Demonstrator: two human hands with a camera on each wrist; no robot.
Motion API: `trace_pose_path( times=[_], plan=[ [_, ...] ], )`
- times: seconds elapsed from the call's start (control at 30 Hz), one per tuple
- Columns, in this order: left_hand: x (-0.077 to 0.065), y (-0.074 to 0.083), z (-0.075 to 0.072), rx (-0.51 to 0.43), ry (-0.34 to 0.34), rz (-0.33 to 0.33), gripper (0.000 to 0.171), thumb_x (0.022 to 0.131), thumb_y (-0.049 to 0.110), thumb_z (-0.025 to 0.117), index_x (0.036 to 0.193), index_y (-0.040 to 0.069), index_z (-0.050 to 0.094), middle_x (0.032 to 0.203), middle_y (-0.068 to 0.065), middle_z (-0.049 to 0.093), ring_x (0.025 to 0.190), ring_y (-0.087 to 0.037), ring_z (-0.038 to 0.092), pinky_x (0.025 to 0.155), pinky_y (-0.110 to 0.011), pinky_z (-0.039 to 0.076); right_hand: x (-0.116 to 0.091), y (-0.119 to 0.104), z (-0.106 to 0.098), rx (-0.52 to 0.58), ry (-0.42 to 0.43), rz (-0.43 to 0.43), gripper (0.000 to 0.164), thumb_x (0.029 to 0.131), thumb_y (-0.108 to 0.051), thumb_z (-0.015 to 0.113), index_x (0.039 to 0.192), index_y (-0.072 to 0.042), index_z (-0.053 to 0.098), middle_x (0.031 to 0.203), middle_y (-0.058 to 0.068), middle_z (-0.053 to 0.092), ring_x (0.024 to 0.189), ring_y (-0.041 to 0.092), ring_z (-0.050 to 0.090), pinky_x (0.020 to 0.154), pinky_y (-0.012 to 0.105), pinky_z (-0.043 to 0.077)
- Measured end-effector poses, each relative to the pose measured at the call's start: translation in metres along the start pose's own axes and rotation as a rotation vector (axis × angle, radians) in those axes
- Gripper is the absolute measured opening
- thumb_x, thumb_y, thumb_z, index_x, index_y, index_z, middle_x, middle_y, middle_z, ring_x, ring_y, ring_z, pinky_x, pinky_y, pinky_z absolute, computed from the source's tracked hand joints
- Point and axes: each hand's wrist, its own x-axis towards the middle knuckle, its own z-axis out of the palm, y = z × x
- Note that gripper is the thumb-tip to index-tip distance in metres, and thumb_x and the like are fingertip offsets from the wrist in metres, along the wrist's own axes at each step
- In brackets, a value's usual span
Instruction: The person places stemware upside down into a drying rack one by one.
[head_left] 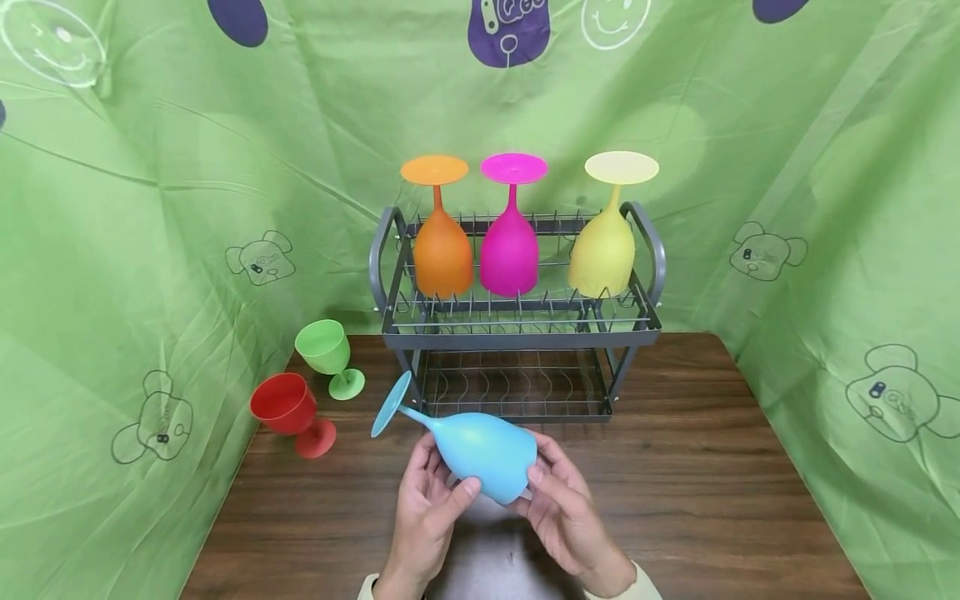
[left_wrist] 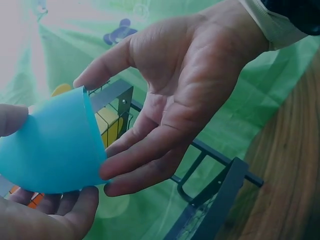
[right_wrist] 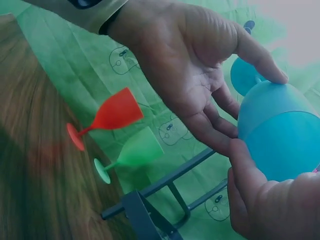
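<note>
A blue plastic goblet [head_left: 483,454] lies tilted on its side in the air above the table's front, its foot toward the upper left and its rim toward the right. My left hand [head_left: 431,508] grips the bowl near the stem, thumb on the near side and fingers beneath. At the rim end, my right hand [head_left: 562,508] pinches the bowl between thumb and fingers. The left wrist view shows the goblet's rim [left_wrist: 92,132] held by the right hand. In the right wrist view the blue bowl [right_wrist: 280,135] sits between both hands.
A dark two-tier dish rack [head_left: 521,340] stands behind the hands. Its top tier bears upside-down orange [head_left: 442,254], magenta [head_left: 510,254] and yellow [head_left: 602,254] goblets. Upright at the left stand a green goblet [head_left: 324,348] and a red goblet [head_left: 285,406]. Green cloth surrounds the wooden table [head_left: 697,492].
</note>
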Motion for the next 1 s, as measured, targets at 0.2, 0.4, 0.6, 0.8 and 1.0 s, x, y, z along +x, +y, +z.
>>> trace_pose_path(
  times=[0.2, 0.4, 0.6, 0.8, 1.0],
  plan=[
    [0.003, -0.001, 0.002, 0.027, 0.006, 0.035, 0.070, 0.086, -0.014, 0.072, 0.149, -0.003, 0.042, 0.145, -0.018, 0.053, 0.130, -0.026, 0.057, 0.108, -0.031, 0.055, 0.002, -0.001, -0.006, 0.002, -0.031, -0.020, 0.044, 0.108, -0.001, 0.039, 0.150, -0.010, 0.042, 0.149, 0.011, 0.052, 0.124, 0.022, 0.064, 0.101, 0.038, 0.059],
    [0.007, -0.002, 0.004, 0.048, 0.029, 0.022, 0.072, 0.084, -0.014, 0.075, 0.148, -0.004, 0.044, 0.143, -0.017, 0.054, 0.130, -0.025, 0.057, 0.109, -0.031, 0.055, 0.004, -0.004, -0.008, -0.026, -0.007, -0.018, 0.044, 0.108, -0.002, 0.041, 0.150, -0.012, 0.042, 0.148, 0.009, 0.054, 0.126, 0.022, 0.064, 0.103, 0.040, 0.059],
    [0.014, -0.006, 0.002, 0.080, 0.016, 0.044, 0.073, 0.083, -0.014, 0.077, 0.147, -0.003, 0.043, 0.143, -0.015, 0.055, 0.130, -0.023, 0.058, 0.108, -0.032, 0.056, 0.007, -0.010, -0.018, -0.138, 0.057, -0.078, 0.048, 0.106, 0.001, 0.046, 0.154, -0.006, 0.041, 0.141, 0.008, 0.058, 0.125, 0.019, 0.064, 0.104, 0.041, 0.059],
    [0.025, -0.019, -0.004, 0.097, 0.037, 0.052, 0.073, 0.080, -0.017, 0.077, 0.142, 0.002, 0.044, 0.140, -0.011, 0.055, 0.128, -0.019, 0.061, 0.105, -0.033, 0.058, 0.008, -0.021, -0.030, -0.308, 0.225, -0.156, 0.051, 0.101, 0.007, 0.057, 0.150, 0.002, 0.043, 0.139, 0.014, 0.059, 0.124, 0.021, 0.066, 0.104, 0.040, 0.060],
    [0.035, -0.035, -0.008, 0.199, 0.040, 0.093, 0.077, 0.078, -0.016, 0.080, 0.146, 0.001, 0.047, 0.146, -0.013, 0.051, 0.131, -0.018, 0.059, 0.107, -0.033, 0.057, 0.014, -0.029, -0.047, -0.577, 0.420, -0.229, 0.056, 0.093, 0.011, 0.069, 0.145, 0.006, 0.048, 0.137, 0.016, 0.061, 0.126, 0.026, 0.066, 0.099, 0.029, 0.061]
  ],
)
